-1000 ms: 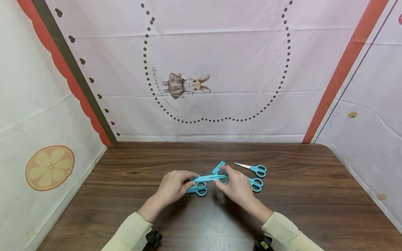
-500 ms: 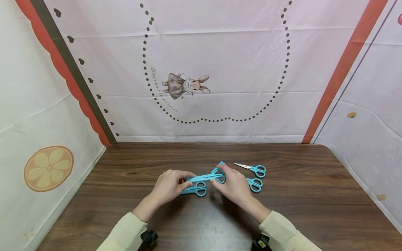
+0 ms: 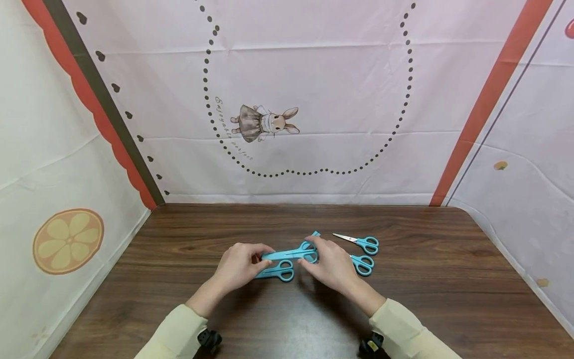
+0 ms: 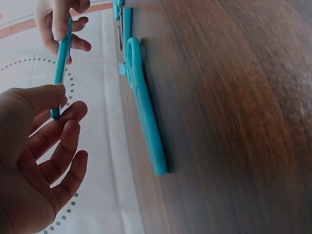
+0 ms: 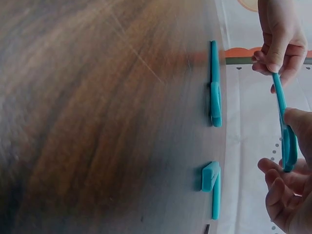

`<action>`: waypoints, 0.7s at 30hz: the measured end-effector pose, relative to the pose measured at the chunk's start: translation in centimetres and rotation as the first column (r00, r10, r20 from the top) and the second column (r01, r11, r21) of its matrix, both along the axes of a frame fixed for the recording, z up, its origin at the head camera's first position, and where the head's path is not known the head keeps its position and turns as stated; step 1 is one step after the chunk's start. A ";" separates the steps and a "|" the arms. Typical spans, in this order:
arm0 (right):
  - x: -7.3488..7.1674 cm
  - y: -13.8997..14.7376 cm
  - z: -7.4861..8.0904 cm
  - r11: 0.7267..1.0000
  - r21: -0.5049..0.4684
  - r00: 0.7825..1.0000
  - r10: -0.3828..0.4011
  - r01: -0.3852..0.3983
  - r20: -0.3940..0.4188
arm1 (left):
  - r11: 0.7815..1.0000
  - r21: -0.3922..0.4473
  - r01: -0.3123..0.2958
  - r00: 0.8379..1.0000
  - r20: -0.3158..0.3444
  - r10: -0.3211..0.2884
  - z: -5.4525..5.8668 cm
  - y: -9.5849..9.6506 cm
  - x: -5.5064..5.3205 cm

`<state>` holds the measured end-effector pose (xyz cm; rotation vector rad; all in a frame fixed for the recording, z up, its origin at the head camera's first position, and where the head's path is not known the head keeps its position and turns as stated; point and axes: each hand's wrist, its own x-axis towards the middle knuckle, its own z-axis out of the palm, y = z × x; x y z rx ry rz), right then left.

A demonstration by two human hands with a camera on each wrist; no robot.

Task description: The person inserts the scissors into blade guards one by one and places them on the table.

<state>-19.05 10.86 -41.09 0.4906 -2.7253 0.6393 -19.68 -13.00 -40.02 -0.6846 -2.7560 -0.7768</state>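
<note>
A pair of light-blue scissors (image 3: pixel 287 255), its blades covered by a matching sheath, is held level above the table between both hands. My left hand (image 3: pixel 238 264) pinches the sheath end between thumb and forefinger; the other fingers are loosely bent in the left wrist view. At the handle end, my right hand (image 3: pixel 331 264) grips the loops between thumb and fingers. Below, a second pair of sheathed scissors (image 4: pixel 147 112) lies on the table, its tip hidden by my left hand in the head view. A loose blue piece (image 3: pixel 316 233) shows partly behind my right fingers.
Right of my right hand lie scissors with bare metal blades (image 3: pixel 356 240) and another pair (image 3: pixel 363 265), partly hidden by that hand. The brown wooden table (image 3: pixel 426 279) meets a printed cloth backdrop (image 3: pixel 341 149) at its back edge.
Both hands have shifted slightly left with the held scissors. The left hand moved a little more, uncovering more of the scissors lying below. Both grips look the same.
</note>
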 end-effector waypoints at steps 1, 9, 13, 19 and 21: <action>0.0 0.0 0.0 1.000 0.009 1.000 0.006 -0.006 0.007 | 1.000 0.001 -0.002 1.000 0.003 0.002 0.0 -0.1 0.0; -0.1 -0.1 0.2 0.994 0.058 0.995 0.086 -0.089 0.052 | 0.999 -0.009 -0.038 0.999 0.035 0.038 -0.2 -0.9 -0.1; -0.2 -0.2 0.2 0.991 0.076 0.993 0.108 -0.111 0.045 | 0.999 -0.009 -0.046 0.998 0.037 0.046 -0.4 -1.2 -0.2; -0.6 -0.4 0.2 0.991 0.081 0.994 0.105 -0.108 0.045 | 0.999 -0.002 -0.046 0.998 0.037 0.046 -0.6 -1.7 -0.2; -0.6 -0.5 0.1 0.989 0.087 0.993 0.113 -0.116 0.036 | 0.999 -0.004 -0.046 0.998 0.038 0.047 -0.7 -1.9 -0.2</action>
